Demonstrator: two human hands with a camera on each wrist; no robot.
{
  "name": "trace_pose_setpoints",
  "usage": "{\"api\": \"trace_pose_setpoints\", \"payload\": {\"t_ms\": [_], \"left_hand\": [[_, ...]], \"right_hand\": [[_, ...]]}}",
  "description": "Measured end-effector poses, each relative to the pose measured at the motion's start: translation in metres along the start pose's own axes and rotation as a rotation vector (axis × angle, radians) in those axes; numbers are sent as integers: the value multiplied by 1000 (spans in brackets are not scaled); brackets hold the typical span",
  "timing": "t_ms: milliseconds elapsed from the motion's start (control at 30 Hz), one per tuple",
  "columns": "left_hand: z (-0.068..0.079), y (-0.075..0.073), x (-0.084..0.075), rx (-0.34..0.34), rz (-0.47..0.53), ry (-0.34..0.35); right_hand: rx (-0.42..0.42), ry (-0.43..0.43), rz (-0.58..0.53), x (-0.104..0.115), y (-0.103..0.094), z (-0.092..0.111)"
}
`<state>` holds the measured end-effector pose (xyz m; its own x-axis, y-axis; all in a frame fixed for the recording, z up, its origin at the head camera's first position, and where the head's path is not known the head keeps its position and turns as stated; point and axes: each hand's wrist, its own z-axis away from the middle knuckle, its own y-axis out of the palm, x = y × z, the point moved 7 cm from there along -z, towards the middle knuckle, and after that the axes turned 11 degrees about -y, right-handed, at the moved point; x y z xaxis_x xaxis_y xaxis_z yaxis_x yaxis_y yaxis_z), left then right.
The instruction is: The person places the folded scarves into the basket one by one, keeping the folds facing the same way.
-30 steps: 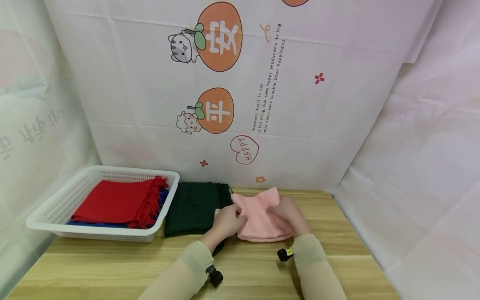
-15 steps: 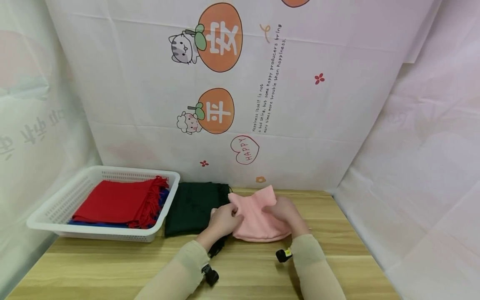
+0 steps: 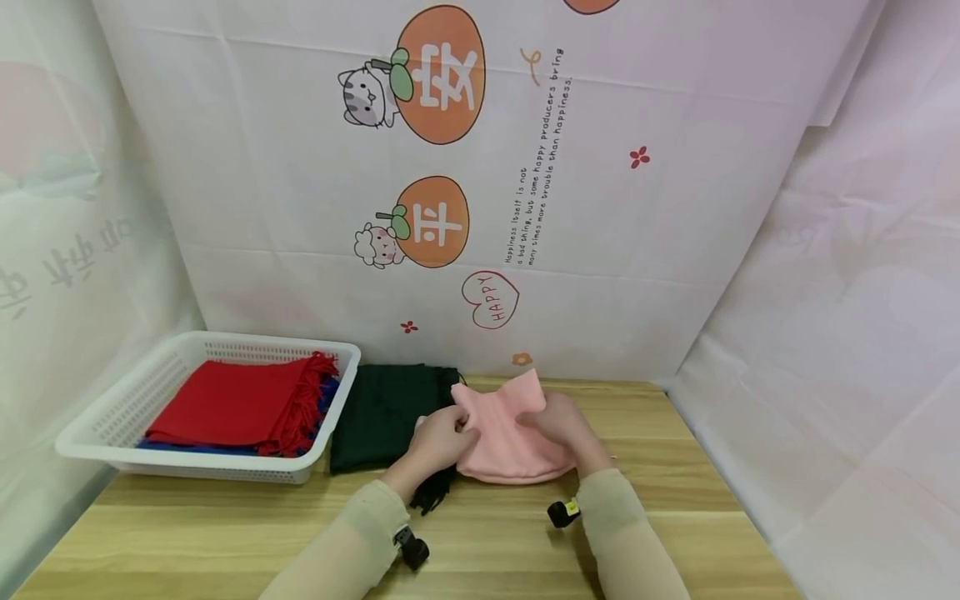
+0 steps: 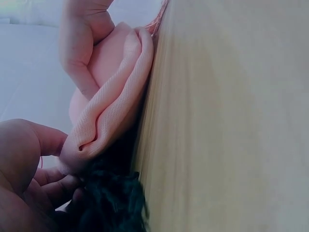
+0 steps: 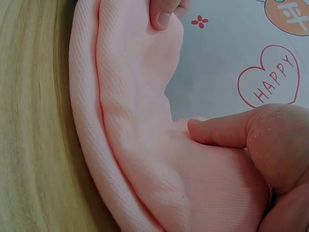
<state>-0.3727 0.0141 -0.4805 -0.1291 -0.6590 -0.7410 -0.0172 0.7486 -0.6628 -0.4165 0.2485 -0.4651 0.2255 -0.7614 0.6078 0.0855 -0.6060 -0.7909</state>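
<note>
Pink cloth [image 3: 504,442] shifted left; left hand [image 3: 437,439] grips it, right hand [image 3: 564,423] apparently too; wooden table [image 3: 487,550], printed backdrop [image 3: 592,258].

Both hands on the pink cloth [image 3: 502,442], one per side. Left hand [image 3: 438,437]: at its left edge, back of hand up, pinching; thumb [image 4: 50,140] on one side of the fabric, fingers [image 4: 60,188] on the other. Right hand [image 3: 561,423]: at its right edge, gripping; thumb [image 5: 222,129] laid nearly straight over the cloth, fingers mostly hidden behind it. Left forearm [image 3: 337,542] comes in from front-left of the cloth, slanting hard; right forearm [image 3: 630,537] from front-right, steeper, leaning inward. Both wrists bare, sleeve cuffs ending short of the cloth. Hands apart, cloth between.
</note>
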Motion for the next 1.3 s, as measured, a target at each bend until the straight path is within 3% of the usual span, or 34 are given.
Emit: {"api": "trace_pose_setpoints", "payload": {"t_ms": [1300], "left_hand": [[-2, 1, 7, 23, -15, -11]], "right_hand": [[6, -18, -4, 4, 5, -3]]}}
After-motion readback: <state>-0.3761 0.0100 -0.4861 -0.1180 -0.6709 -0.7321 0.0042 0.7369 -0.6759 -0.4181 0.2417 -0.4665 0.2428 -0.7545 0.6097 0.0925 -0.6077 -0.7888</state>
